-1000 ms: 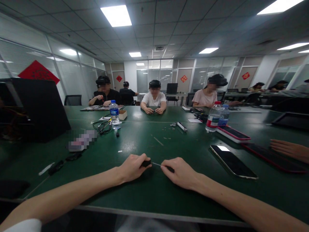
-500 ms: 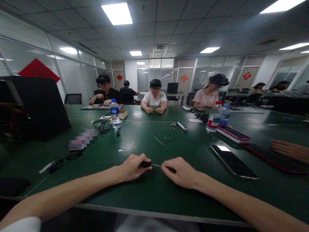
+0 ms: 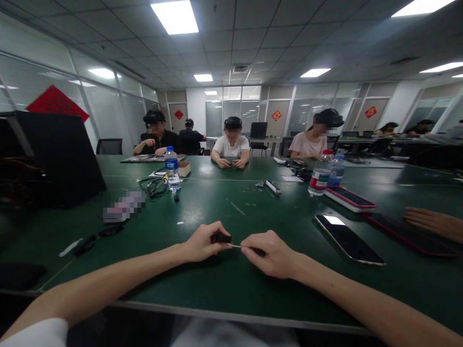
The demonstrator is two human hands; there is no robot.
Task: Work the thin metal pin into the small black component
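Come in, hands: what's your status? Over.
Left hand gripping small black piece. Right hand pinching thin pale shaft. Black-screened phone lies to the right, touching neither hand.

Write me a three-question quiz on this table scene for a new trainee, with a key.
1. True or false: the left hand grips a black object, and a thin rod shows between it and the right hand.

2. Which lies flat on the green table, just beyond the right forearm?
A) a pair of scissors
B) a phone
C) an open book

3. Fill in: the bottle beside the small cardboard box has a ____ cap.

Key: 1 true; 2 B; 3 blue.
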